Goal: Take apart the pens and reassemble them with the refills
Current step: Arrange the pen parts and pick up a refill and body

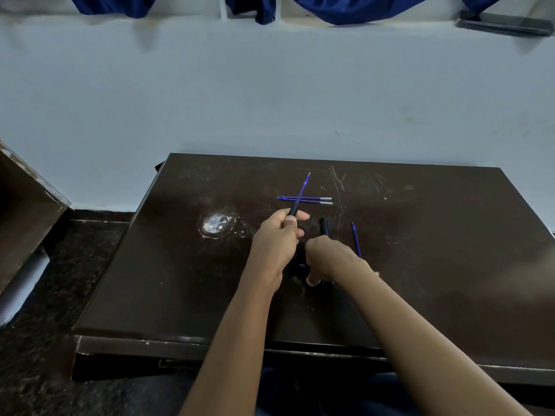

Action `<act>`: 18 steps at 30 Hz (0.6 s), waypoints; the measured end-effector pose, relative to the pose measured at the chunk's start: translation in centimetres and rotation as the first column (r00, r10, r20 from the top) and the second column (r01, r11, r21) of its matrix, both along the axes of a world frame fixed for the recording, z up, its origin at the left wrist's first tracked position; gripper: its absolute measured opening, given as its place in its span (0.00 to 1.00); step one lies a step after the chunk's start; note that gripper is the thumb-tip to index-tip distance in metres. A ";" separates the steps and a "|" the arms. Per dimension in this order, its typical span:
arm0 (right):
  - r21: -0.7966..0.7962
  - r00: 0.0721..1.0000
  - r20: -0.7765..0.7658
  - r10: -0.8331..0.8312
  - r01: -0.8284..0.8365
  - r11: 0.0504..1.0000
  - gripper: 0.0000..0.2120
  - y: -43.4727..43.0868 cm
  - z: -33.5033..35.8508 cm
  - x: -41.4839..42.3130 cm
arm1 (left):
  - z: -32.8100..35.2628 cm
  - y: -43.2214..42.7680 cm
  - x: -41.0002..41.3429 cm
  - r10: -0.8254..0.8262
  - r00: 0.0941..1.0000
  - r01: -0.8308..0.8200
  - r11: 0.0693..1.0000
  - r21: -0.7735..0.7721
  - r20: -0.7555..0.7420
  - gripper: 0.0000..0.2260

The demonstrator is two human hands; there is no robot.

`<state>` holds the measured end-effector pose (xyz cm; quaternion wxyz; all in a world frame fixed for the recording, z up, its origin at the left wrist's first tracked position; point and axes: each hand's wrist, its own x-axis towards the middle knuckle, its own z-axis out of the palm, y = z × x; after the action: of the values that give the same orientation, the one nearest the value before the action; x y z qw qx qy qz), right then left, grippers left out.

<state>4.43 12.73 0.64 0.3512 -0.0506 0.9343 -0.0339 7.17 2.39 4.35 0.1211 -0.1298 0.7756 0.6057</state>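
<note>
Right hand (327, 261) curled onto dark pen parts (323, 227), grip unclear | left hand (276, 238) pinches barrel (293, 211), refill (303, 187) jutting out | loose refills (312, 200) on desk (435, 235): reassembly seems midway.

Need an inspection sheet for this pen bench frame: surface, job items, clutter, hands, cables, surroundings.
Surface: dark table, scratched, with a pale worn patch.
Job's things: two blue refills side by side at the far side; single refill to the right; black barrel left of it; dark pen parts between the hands, unclear.
Clutter: nothing seen.
Hands: left hand grips a pen section with its refill sticking out; right hand is down at the dark parts, grip unclear.
Cables: nothing seen.
Surroundings: pale wall, blue curtain, dark flat object on the ledge, pipe lower left.
</note>
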 end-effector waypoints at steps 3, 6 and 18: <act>0.005 1.000 0.016 -0.022 0.022 1.000 0.26 -0.1 -0.2 -0.5 | 0.3 0.1 0.1 -0.009 0.999 0.010 1.000 0.019 -0.036 0.15; -0.017 0.998 -0.019 -0.063 0.063 0.998 0.23 0.1 0.0 -1.0 | 0.5 0.1 0.0 -0.004 0.994 0.013 0.997 0.082 -0.111 0.15; -0.912 0.633 0.404 -0.660 0.228 -0.340 0.03 3.7 7.6 -2.0 | 0.2 0.0 -0.1 -0.040 0.971 0.053 0.998 0.046 -0.237 0.13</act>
<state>2.44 16.44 8.22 0.0034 0.0904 0.5669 -0.8188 7.06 2.38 4.56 0.0454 -0.0354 0.7713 0.6339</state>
